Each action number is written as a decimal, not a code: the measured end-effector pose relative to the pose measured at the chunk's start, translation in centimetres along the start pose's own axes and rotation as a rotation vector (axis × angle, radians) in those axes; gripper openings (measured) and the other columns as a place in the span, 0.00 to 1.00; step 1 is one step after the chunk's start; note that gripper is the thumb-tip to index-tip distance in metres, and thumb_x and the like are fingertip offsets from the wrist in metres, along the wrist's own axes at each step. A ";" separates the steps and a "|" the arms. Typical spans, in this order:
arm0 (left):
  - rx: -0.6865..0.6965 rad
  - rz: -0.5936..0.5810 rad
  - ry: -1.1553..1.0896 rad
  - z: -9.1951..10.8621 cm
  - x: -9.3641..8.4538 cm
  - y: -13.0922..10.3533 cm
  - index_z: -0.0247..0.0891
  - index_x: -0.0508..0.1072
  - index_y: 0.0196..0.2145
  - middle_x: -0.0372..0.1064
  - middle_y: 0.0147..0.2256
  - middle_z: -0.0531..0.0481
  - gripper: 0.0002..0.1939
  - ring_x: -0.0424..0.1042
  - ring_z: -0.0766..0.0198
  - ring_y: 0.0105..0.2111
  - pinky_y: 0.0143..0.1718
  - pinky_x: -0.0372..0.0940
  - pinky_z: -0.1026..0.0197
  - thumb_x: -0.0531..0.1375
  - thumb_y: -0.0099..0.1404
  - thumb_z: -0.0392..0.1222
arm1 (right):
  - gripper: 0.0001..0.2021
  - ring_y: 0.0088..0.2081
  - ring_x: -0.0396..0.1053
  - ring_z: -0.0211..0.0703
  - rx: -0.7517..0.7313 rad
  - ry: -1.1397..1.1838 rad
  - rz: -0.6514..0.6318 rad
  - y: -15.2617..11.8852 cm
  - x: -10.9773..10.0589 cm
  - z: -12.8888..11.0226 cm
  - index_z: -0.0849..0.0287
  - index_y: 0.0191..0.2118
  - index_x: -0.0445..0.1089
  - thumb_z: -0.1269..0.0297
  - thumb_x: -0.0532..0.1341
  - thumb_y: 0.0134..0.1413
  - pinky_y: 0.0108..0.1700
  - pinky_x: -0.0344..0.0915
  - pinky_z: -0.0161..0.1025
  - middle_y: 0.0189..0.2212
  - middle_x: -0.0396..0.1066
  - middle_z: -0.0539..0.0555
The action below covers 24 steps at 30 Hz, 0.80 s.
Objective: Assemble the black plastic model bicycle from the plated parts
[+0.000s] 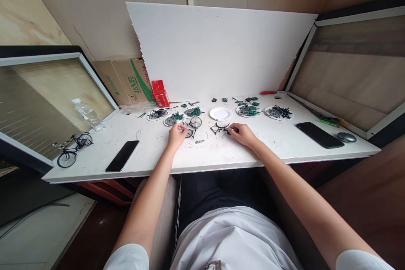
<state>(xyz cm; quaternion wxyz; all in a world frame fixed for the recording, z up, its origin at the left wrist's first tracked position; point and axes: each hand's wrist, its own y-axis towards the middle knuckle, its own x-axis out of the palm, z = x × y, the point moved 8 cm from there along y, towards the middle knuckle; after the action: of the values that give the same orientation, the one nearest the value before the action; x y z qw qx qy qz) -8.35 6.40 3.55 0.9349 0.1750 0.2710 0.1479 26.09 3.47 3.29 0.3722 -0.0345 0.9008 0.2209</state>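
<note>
My left hand [177,136] is closed in a pinch over the middle of the table. Its fingertips meet beside small black bicycle wheels [195,122], and whatever they grip is too small to make out. Opposite it, my right hand [243,133] pinches the right end of a black model bicycle frame [219,128] lying low over the tabletop. A small grey part [200,141] lies between the hands, nearer the front edge. Just behind the left hand stands a white plate of green and dark parts [174,119].
An assembled model bicycle [74,148] stands at the left, near a phone [122,156] and a plastic bottle [89,114]. A bare white plate [220,113] sits behind the frame. At the right are a plate of black parts [279,112], another phone [319,135] and a mouse [346,137].
</note>
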 end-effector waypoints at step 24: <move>-0.093 -0.037 -0.010 -0.9 0.3 0.2 0.40 0.75 0.44 0.77 0.32 0.48 0.13 0.76 0.55 0.35 0.43 0.66 0.56 0.68 0.61 0.41 | 0.23 0.25 0.58 0.40 -0.006 0.005 0.007 -0.1 0.0 -0.4 0.61 0.42 0.76 0.46 0.55 0.66 0.29 0.50 0.37 0.25 0.69 0.54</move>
<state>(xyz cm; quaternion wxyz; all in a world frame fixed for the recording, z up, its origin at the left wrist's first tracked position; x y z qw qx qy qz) -8.66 6.92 2.77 0.9460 0.1270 0.2621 0.1422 25.86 3.16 3.52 0.3693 -0.0332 0.9011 0.2248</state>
